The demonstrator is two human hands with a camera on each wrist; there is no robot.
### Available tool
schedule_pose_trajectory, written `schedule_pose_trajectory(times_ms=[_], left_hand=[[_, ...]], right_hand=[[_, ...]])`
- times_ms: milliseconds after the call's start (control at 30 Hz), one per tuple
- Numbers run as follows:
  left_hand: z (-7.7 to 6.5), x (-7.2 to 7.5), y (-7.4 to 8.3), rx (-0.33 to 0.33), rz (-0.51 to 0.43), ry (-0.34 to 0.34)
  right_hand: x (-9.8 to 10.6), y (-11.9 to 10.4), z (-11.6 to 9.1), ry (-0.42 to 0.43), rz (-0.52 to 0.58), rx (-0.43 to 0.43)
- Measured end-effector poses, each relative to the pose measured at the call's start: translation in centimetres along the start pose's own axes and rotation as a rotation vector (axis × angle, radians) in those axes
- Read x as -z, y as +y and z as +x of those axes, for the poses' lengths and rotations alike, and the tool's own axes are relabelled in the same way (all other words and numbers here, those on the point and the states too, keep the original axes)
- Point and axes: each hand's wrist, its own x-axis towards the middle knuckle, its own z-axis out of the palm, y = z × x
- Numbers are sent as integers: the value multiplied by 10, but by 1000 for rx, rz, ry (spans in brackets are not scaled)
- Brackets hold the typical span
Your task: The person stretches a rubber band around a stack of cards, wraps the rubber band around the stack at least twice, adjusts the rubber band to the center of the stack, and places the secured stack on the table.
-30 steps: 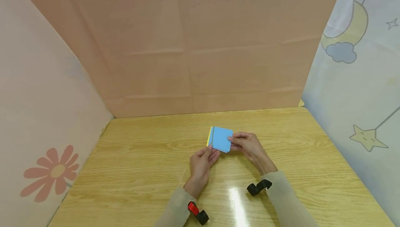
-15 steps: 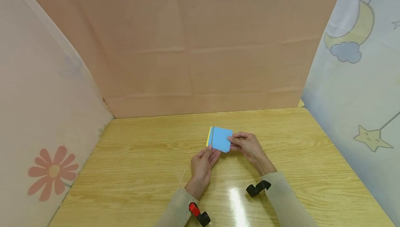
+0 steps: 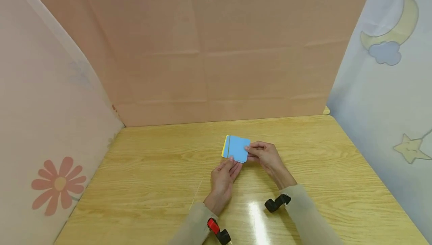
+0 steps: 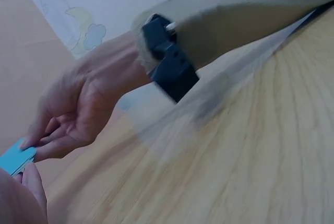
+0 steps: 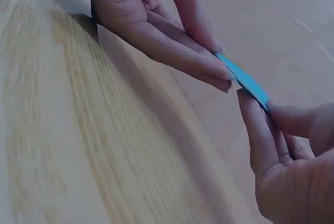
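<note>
A thin stack of square blue cards (image 3: 237, 148), with a yellow edge peeking out on its left, is held between both hands in the head view. A narrow rubber band (image 3: 229, 147) runs down its left side. My left hand (image 3: 222, 183) pinches the near edge, thumb on top and fingers below. On the right edge, my right hand (image 3: 268, 159) grips the stack between thumb and fingers. Seen edge-on in the right wrist view, the cards (image 5: 248, 81) look thin and lie between the fingertips of the two hands.
The stack is held over a wood-grain table (image 3: 152, 170). Behind stands a tan backdrop (image 3: 209, 50); patterned cloth walls rise at left (image 3: 50, 106) and right (image 3: 388, 99). A thin pale strand (image 3: 195, 194) shows beside the left wrist. Black cameras (image 3: 277, 203) sit on the wrists.
My left hand has shifted slightly right along the near edge of the cards. The stack has moved a touch left and away, with the right hand keeping its grip.
</note>
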Motion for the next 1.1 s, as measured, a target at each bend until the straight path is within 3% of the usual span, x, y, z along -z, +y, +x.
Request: schedule_pose_trajectory(times_ms=[333,533,667,1100], left_hand=[[4,-2,7,12,16,-16],[9,6,15,-9,19,51],[11,10,16,-13,9,61],[6,1,10,-34,-31,91]], right_hand=[[3,-5,0,-17,13,-1],[2,-5,-1,-39,19,0],[0,-3,-1,-64,19,-3],[-4,-1,0,-3,-9,16]])
